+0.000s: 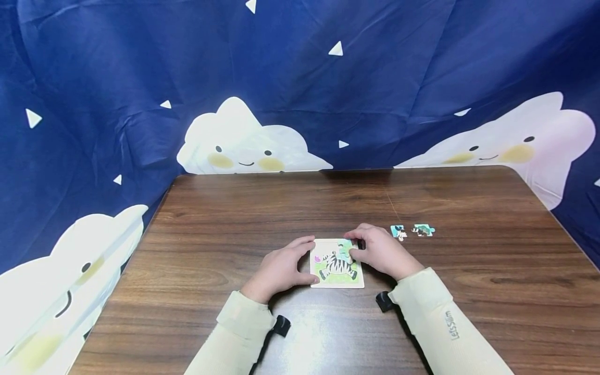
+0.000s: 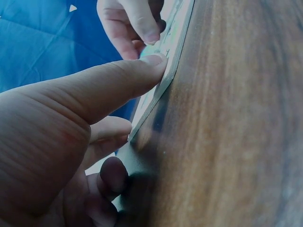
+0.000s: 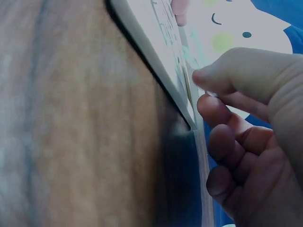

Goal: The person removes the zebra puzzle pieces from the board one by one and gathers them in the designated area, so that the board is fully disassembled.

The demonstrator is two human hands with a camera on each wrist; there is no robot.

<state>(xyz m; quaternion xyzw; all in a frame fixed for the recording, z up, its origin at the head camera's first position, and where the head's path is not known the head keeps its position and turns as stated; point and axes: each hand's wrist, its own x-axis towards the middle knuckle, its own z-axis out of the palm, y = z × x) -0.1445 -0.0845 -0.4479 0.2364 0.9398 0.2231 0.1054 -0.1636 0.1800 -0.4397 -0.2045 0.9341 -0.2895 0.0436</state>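
A small square puzzle board [image 1: 335, 285] with a zebra picture lies flat on the wooden table. My left hand [image 1: 280, 268] holds its left side, fingers at the far corner and thumb at the near one. In the left wrist view the thumb [image 2: 128, 78] rests on the board's frame. At the board's upper right, my right hand [image 1: 382, 252] pinches a light blue and green puzzle piece [image 1: 345, 250] between thumb and fingers. The piece lies over the picture area; whether it sits flat there I cannot tell. The fingers partly cover it.
Two loose puzzle pieces lie right of the board: a blue and white one [image 1: 397, 230] and a teal one [image 1: 423, 230]. The brown table [image 1: 225, 224] ends at a dark blue curtain [image 1: 290, 62] with smiling clouds. Black straps [image 1: 282, 326] sit at both wrists.
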